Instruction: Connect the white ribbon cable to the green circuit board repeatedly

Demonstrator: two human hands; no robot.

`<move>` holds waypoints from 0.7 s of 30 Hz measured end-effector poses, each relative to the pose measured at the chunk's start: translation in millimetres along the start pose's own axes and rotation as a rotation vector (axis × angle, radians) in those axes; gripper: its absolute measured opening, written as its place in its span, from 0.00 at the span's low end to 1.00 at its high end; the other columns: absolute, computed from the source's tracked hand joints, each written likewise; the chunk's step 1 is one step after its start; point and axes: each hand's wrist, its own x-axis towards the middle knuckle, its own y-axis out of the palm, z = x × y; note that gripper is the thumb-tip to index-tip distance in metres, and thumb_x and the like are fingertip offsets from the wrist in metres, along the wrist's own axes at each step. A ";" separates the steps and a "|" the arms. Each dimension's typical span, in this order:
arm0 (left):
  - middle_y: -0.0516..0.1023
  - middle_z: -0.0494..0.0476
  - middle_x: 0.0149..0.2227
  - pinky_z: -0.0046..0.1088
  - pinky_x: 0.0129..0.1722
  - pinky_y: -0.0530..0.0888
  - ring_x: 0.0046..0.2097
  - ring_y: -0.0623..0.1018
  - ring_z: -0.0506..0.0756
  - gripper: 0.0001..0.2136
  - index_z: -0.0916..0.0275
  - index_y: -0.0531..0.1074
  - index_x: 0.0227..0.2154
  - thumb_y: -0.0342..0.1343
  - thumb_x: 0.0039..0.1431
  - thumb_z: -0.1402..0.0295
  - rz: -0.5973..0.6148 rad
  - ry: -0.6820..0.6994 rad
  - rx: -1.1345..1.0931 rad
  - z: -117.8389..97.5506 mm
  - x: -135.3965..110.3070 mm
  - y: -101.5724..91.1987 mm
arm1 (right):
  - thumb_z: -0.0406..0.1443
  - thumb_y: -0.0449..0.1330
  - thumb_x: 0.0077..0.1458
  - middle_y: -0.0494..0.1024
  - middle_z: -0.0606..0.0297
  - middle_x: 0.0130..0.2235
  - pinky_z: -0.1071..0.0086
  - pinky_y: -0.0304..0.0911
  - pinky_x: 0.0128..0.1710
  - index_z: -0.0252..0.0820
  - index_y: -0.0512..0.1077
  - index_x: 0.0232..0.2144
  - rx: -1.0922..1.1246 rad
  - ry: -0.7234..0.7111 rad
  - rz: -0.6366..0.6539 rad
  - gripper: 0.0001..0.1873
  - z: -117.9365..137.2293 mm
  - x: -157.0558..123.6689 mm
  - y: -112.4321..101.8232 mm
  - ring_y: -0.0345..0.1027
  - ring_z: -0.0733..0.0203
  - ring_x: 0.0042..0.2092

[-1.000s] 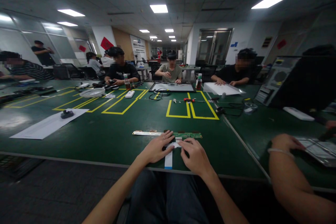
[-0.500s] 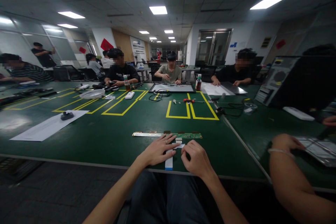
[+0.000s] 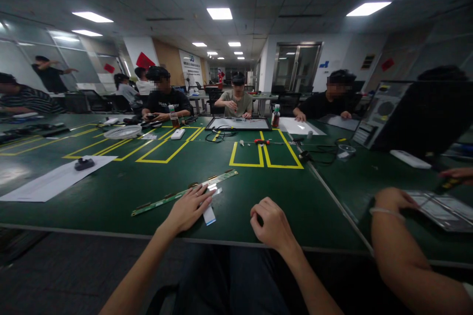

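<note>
My left hand lies flat with its fingers stretched out over the middle of a long, narrow green circuit board. The board lies slanted on the green table, its right end farther from me. From under my left fingers a white flat ribbon cable with a blue end sticks out towards me, partly covered. My right hand rests on the table to the right, apart from board and cable. Its fingers are curled closed, and whatever they may hold is hidden.
Yellow tape outlines mark the table beyond the board. A red screwdriver and black cables lie farther back. To the left is a white sheet with a dark object on it. A co-worker's arm reaches in from the right, near a computer tower.
The board has swung from level to slanted and shifted left, with my left hand and the ribbon cable moving along. My right hand is now apart from the cable.
</note>
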 end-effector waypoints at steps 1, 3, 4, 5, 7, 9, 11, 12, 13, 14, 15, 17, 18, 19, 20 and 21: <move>0.57 0.55 0.73 0.50 0.72 0.54 0.74 0.56 0.62 0.26 0.46 0.60 0.70 0.37 0.75 0.49 0.000 -0.066 0.029 15.9 -5.9 -2.9 | 0.27 0.56 0.58 0.76 0.64 0.33 0.64 0.63 0.43 0.45 0.72 0.31 0.005 -0.001 0.002 0.09 0.0 0.0 -0.1 0.67 0.56 0.41; 0.56 0.57 0.73 0.51 0.71 0.54 0.75 0.55 0.63 0.28 0.49 0.59 0.71 0.36 0.74 0.49 0.013 -0.198 0.094 51.2 -19.0 -9.6 | 0.27 0.56 0.58 0.77 0.64 0.34 0.64 0.64 0.44 0.45 0.73 0.31 0.007 -0.002 0.012 0.10 -0.1 0.1 -0.2 0.68 0.56 0.42; 0.56 0.59 0.74 0.52 0.71 0.54 0.75 0.54 0.64 0.28 0.51 0.58 0.71 0.35 0.74 0.50 0.023 -0.260 0.124 70.0 -26.1 -13.3 | 0.27 0.57 0.59 0.77 0.63 0.34 0.64 0.64 0.44 0.45 0.74 0.32 0.006 -0.003 0.018 0.10 -0.2 0.2 -0.1 0.68 0.56 0.43; 0.55 0.60 0.74 0.53 0.70 0.55 0.75 0.53 0.65 0.28 0.52 0.56 0.72 0.35 0.74 0.51 0.036 -0.322 0.149 89.0 -33.4 -17.0 | 0.27 0.57 0.59 0.77 0.63 0.35 0.64 0.65 0.45 0.45 0.75 0.32 0.005 -0.002 0.023 0.10 -0.3 0.3 0.0 0.68 0.56 0.43; 0.55 0.64 0.74 0.55 0.70 0.55 0.75 0.52 0.68 0.29 0.54 0.54 0.73 0.33 0.74 0.52 0.050 -0.451 0.181 125.9 -48.3 -23.9 | 0.26 0.57 0.59 0.78 0.63 0.35 0.64 0.65 0.45 0.46 0.75 0.33 0.002 0.003 0.030 0.11 -0.6 0.6 0.1 0.68 0.56 0.43; 0.55 0.67 0.74 0.57 0.69 0.55 0.75 0.53 0.70 0.30 0.56 0.53 0.73 0.33 0.74 0.52 0.049 -0.561 0.202 158.3 -62.5 -29.5 | 0.26 0.57 0.59 0.78 0.63 0.35 0.64 0.66 0.46 0.46 0.76 0.33 0.004 0.007 0.033 0.11 -0.9 0.7 0.2 0.69 0.56 0.43; 0.55 0.69 0.74 0.58 0.67 0.56 0.74 0.55 0.71 0.30 0.57 0.53 0.73 0.31 0.74 0.53 0.034 -0.659 0.229 183.1 -74.3 -33.5 | 0.26 0.56 0.59 0.78 0.63 0.36 0.64 0.66 0.46 0.46 0.76 0.33 0.006 0.010 0.035 0.11 -1.3 0.7 0.4 0.69 0.56 0.43; 0.55 0.70 0.73 0.58 0.67 0.57 0.74 0.55 0.71 0.30 0.57 0.53 0.73 0.30 0.74 0.53 0.027 -0.695 0.245 192.0 -78.8 -35.0 | 0.27 0.56 0.59 0.77 0.63 0.36 0.64 0.66 0.46 0.46 0.75 0.33 0.005 0.011 0.035 0.11 -1.5 0.6 0.6 0.69 0.56 0.43; 0.55 0.70 0.73 0.59 0.66 0.57 0.73 0.56 0.71 0.30 0.58 0.53 0.73 0.29 0.75 0.54 0.023 -0.723 0.260 198.5 -82.2 -36.2 | 0.27 0.56 0.59 0.77 0.63 0.36 0.64 0.66 0.46 0.46 0.75 0.34 0.003 0.012 0.035 0.11 -1.6 0.6 0.9 0.69 0.56 0.43; 0.55 0.71 0.73 0.58 0.66 0.58 0.73 0.56 0.71 0.30 0.58 0.53 0.73 0.28 0.75 0.55 0.021 -0.741 0.272 202.5 -84.5 -37.3 | 0.27 0.56 0.59 0.77 0.63 0.36 0.64 0.65 0.46 0.46 0.75 0.34 0.001 0.013 0.036 0.11 -1.7 0.5 1.2 0.68 0.56 0.43; 0.56 0.70 0.73 0.58 0.65 0.58 0.73 0.57 0.70 0.30 0.58 0.54 0.73 0.27 0.75 0.55 0.022 -0.749 0.283 204.3 -85.8 -38.4 | 0.27 0.57 0.59 0.77 0.63 0.36 0.64 0.65 0.46 0.46 0.75 0.34 -0.004 0.015 0.034 0.10 -1.8 0.5 1.5 0.68 0.56 0.43; 0.57 0.69 0.73 0.57 0.64 0.59 0.73 0.58 0.69 0.30 0.57 0.54 0.73 0.28 0.75 0.55 0.029 -0.759 0.299 202.9 -86.1 -40.3 | 0.27 0.57 0.59 0.77 0.64 0.36 0.64 0.65 0.46 0.46 0.75 0.34 -0.016 0.016 0.032 0.10 -1.8 0.5 2.3 0.68 0.56 0.43; 0.57 0.69 0.73 0.57 0.64 0.59 0.72 0.59 0.69 0.30 0.57 0.55 0.73 0.28 0.75 0.54 0.032 -0.773 0.306 200.3 -85.5 -41.3 | 0.27 0.57 0.59 0.77 0.64 0.36 0.64 0.65 0.46 0.46 0.75 0.34 -0.022 0.016 0.030 0.10 -1.7 0.6 2.6 0.68 0.57 0.43; 0.57 0.69 0.73 0.57 0.64 0.59 0.72 0.59 0.70 0.30 0.57 0.55 0.73 0.28 0.75 0.54 0.036 -0.790 0.312 197.1 -84.7 -42.3 | 0.27 0.57 0.59 0.77 0.64 0.36 0.64 0.65 0.46 0.46 0.75 0.34 -0.027 0.015 0.029 0.10 -1.6 0.7 2.8 0.68 0.57 0.43; 0.58 0.69 0.73 0.58 0.64 0.59 0.71 0.60 0.70 0.30 0.57 0.55 0.72 0.28 0.75 0.54 0.036 -0.804 0.317 193.5 -84.0 -43.2 | 0.27 0.57 0.59 0.77 0.64 0.36 0.65 0.65 0.46 0.46 0.75 0.34 -0.030 0.013 0.028 0.10 -1.4 0.8 3.0 0.68 0.57 0.43; 0.58 0.70 0.72 0.57 0.63 0.60 0.71 0.60 0.71 0.30 0.58 0.56 0.72 0.28 0.74 0.54 0.029 -0.811 0.324 189.8 -83.5 -44.2 | 0.27 0.57 0.59 0.77 0.64 0.36 0.65 0.65 0.46 0.46 0.75 0.34 -0.030 0.012 0.028 0.10 -1.3 1.0 3.1 0.69 0.57 0.43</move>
